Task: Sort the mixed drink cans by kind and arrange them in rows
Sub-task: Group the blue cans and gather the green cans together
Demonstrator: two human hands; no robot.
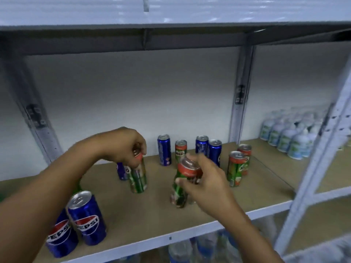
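Observation:
My left hand (124, 147) grips the top of a green Milo can (138, 179) standing on the wooden shelf (152, 211). My right hand (205, 179) holds another green Milo can (182, 186), tilted, near the shelf's middle. Two blue Pepsi cans (87, 219) stand at the front left. Behind are slim blue cans (164, 149) (214, 151), a Milo can (180, 150), and two more Milo cans (235, 168) at the right. A blue can (121, 170) is partly hidden behind my left hand's can.
Metal uprights (241, 92) frame the shelf bay, and a shelf board (171, 35) hangs overhead. White and green bottles (288, 133) fill the neighbouring bay on the right. Bottles (190, 251) show on the shelf below.

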